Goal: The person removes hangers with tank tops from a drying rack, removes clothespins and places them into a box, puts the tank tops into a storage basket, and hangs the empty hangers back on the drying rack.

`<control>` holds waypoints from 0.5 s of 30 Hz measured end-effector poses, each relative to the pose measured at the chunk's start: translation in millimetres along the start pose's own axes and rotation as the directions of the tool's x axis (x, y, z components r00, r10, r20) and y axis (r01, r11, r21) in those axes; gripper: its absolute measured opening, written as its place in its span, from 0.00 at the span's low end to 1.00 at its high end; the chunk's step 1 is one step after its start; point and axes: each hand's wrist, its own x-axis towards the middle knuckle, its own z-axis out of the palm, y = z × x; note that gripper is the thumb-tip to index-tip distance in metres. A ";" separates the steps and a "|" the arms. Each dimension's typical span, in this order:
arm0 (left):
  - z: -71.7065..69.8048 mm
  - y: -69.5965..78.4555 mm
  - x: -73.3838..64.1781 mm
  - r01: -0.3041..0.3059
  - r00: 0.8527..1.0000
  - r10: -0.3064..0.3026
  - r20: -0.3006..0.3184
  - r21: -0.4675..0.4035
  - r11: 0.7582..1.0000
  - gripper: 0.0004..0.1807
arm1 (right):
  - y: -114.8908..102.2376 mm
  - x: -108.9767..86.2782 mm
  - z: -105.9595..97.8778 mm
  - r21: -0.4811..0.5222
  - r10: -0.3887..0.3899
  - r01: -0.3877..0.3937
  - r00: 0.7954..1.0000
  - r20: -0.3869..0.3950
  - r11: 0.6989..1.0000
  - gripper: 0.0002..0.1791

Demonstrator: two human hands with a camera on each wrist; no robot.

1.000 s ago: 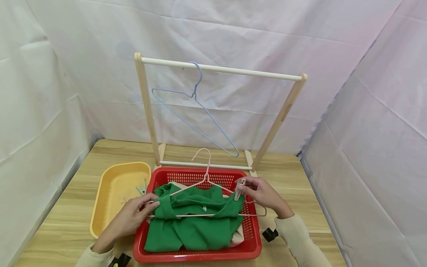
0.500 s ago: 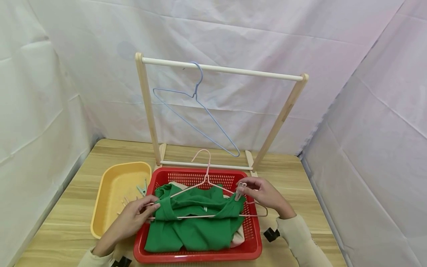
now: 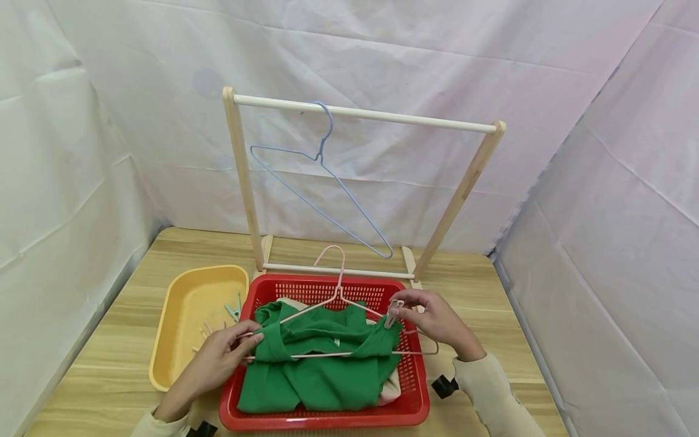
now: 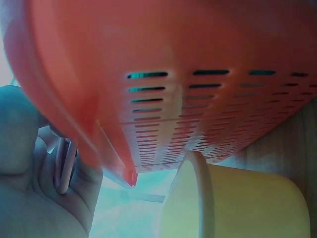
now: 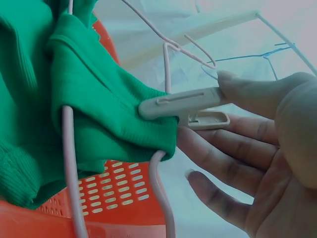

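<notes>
A green garment with ribbed edges point(image 3: 322, 385) lies in the red basket point(image 3: 322, 420), folded over the lower bar of a pink wire hanger point(image 3: 341, 285). At the hanger's left end, my left hand point(image 3: 215, 358) holds the wire between thumb and fingers; the hanger's looped end shows against the palm in the left wrist view. My right hand point(image 3: 431, 318) pinches the handles of a pale clothespin point(image 5: 181, 103), thumb on one and fingers behind the other. The clothespin's jaws sit over the garment's right edge, close to the hanger wire.
Behind the basket stands a wooden rack point(image 3: 464, 194) with a blue hanger point(image 3: 322, 159) on its white top rod. A yellow tray point(image 3: 164, 321) with several clothespins, one of them green point(image 3: 233, 311), is at the left. Beige cloth point(image 3: 389, 391) lies under the garment.
The clothespin's handle end has dipped slightly within my right fingers. Both hands, the hanger and the garment stay almost where they were.
</notes>
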 end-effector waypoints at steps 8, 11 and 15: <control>0.6 -1.1 0.6 0.001 1.000 -0.001 -0.013 -0.002 1.000 0.07 | -6.0 -1.8 6.7 -0.181 -0.127 0.110 0.988 -0.089 0.977 0.08; 1.0 -2.1 1.2 0.000 1.000 0.000 -0.012 -0.002 1.000 0.07 | -7.5 -1.9 8.5 -0.214 -0.158 0.129 0.980 -0.123 0.968 0.07; 1.2 -3.4 2.5 0.014 1.000 -0.014 -0.006 0.006 1.000 0.08 | -7.2 -1.8 9.8 -0.241 -0.178 0.134 0.970 -0.167 0.961 0.06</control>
